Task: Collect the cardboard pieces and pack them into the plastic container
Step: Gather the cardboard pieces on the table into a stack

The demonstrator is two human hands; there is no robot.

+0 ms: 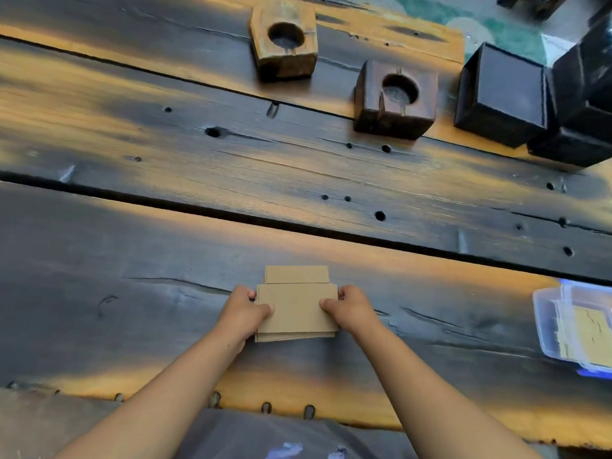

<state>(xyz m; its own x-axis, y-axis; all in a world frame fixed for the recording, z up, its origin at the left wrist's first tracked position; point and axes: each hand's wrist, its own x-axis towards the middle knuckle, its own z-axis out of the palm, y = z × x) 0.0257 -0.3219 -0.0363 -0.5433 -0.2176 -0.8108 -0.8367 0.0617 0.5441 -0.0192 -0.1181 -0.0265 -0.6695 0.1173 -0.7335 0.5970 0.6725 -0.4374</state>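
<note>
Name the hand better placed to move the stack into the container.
Right, probably. The right hand grips the cardboard stack on the side nearer the plastic container; the left hand would reach across.

Plank table [132, 226] is carrying: wooden blocks [284, 58] at twelve and one o'clock, black boxes [503, 94] at two, plastic container [544, 326] at four, cardboard pieces [296, 309] at six.
</note>
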